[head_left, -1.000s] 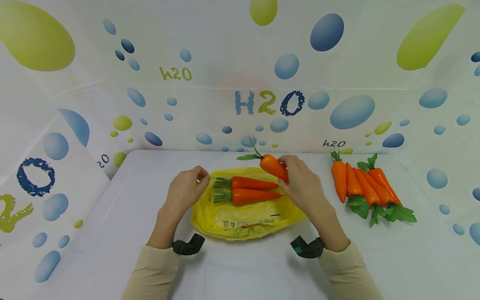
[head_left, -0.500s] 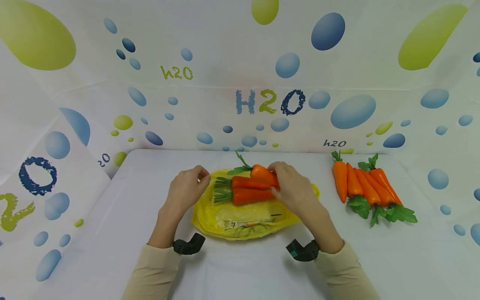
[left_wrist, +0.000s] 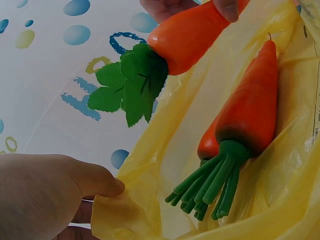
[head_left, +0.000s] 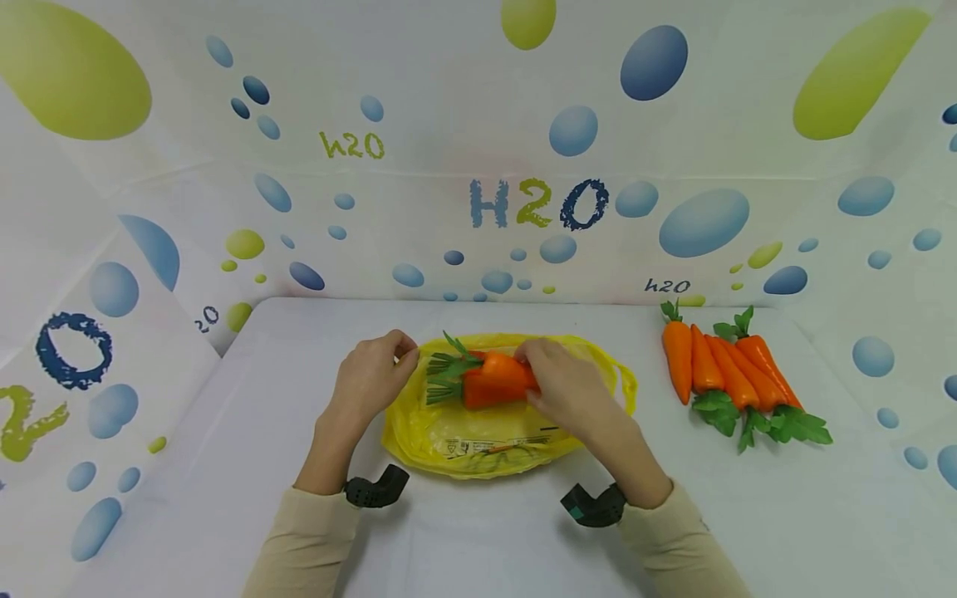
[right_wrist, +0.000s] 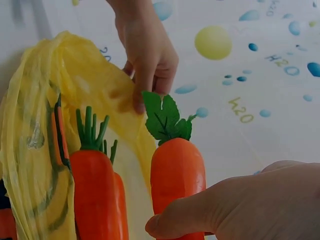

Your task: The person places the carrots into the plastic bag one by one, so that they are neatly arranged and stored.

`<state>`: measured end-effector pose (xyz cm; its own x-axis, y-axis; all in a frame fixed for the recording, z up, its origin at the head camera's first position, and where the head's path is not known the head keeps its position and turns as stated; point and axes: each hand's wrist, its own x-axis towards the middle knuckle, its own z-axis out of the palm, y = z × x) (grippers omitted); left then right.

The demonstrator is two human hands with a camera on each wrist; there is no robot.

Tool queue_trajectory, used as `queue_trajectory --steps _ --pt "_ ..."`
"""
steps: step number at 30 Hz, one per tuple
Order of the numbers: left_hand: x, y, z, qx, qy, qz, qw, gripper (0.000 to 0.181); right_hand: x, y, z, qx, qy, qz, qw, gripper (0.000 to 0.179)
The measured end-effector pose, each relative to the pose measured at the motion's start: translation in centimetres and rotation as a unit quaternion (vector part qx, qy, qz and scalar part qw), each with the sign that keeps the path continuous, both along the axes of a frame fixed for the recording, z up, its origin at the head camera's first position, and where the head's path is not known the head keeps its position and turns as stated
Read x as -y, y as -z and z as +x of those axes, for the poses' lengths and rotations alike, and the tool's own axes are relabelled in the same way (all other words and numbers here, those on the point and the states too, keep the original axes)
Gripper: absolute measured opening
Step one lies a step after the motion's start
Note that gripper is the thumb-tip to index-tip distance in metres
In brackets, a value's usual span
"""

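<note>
A yellow plastic bag (head_left: 426,436) lies spread on the white table, its mouth facing up. My left hand (head_left: 370,378) pinches the bag's left rim between thumb and fingers, as the left wrist view shows. Two orange carrots (left_wrist: 250,100) with cut green stalks lie side by side in the bag. Above them my right hand (head_left: 571,386) grips another carrot (right_wrist: 177,167), which has a leafy green top, by its narrow end. That held carrot partly covers the two below in the head view, its leaves pointing left.
To the right of the bag, several carrots (head_left: 736,374) lie in a row with leaves at alternate ends. A white cloth backdrop (head_left: 419,224) with blue and green dots rises behind the table. Each wrist wears a dark camera mount (head_left: 377,487).
My right hand has carried the leafy carrot left and down, from over the bag's far right edge to above the two carrots in it. The left hand stays at the rim.
</note>
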<state>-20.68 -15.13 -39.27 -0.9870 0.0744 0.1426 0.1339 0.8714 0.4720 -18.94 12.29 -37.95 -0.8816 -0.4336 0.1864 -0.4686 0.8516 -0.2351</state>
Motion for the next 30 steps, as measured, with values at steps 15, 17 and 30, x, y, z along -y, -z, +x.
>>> queue_trajectory --steps 15,17,30 --pt "0.1 0.1 -0.1 0.003 0.001 0.001 1.0000 0.026 1.0 0.6 0.3 0.047 -0.027 0.029 0.9981 0.040" --pt "0.1 0.1 -0.1 0.005 -0.002 -0.001 1.0000 0.026 1.2 0.9 0.3 0.045 -0.033 0.034 0.9979 0.039" --pt "0.0 -0.1 0.0 0.003 -0.005 -0.006 1.0000 0.027 1.9 1.8 0.3 0.062 -0.058 0.063 0.9944 0.033"
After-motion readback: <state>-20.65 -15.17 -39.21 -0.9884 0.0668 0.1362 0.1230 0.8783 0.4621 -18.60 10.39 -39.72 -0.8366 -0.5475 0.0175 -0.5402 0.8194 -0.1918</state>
